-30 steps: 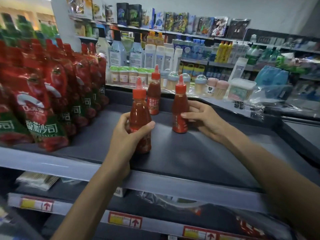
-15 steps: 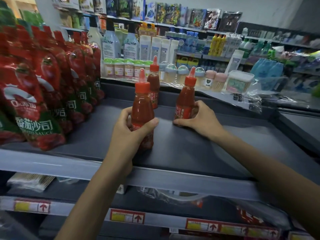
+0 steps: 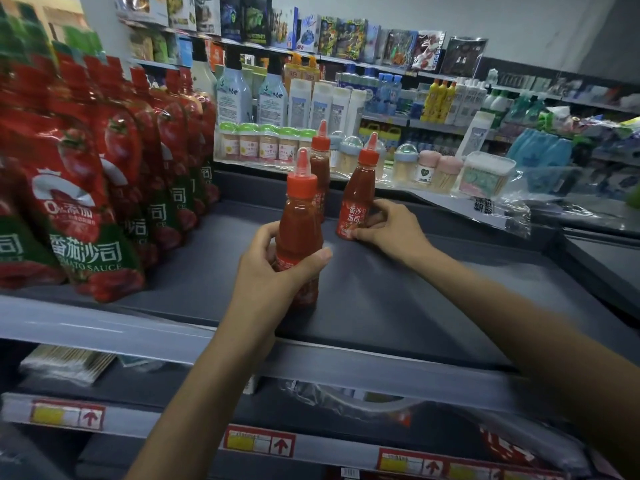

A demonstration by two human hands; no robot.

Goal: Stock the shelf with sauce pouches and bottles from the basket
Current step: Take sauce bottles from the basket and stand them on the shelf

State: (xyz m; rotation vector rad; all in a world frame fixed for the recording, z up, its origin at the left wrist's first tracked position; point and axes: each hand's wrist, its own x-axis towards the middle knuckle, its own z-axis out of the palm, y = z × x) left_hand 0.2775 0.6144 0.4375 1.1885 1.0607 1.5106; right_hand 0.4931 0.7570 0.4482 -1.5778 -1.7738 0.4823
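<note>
**Shop aisle: both hands on sauce bottles at the dark shelf**

Shop shelving runs across the back wall, packed with boxes, pale bottles and small jars (image 3: 263,143) with green lids. Closer in, a dark grey shelf (image 3: 398,306) carries rows of red sauce pouches (image 3: 86,209), standing upright along its left side.

To the right of the pouches, the left hand (image 3: 277,271) grips the near bottle (image 3: 299,220). Its fingers (image 3: 263,237) and thumb are curled round the lower body, and the bottle stands upright near the shelf's front edge. The right hand (image 3: 391,230) pinches the tilted bottle (image 3: 358,199) low down by its label, fingertips clamped on it. That bottle's red cap leans to the right, and I cannot tell whether its base rests on the shelf. A back bottle (image 3: 320,161) stands upright just behind these two, with no hand on it.

Red-and-yellow price tags (image 3: 259,441) line the rail of the lower shelf.
</note>
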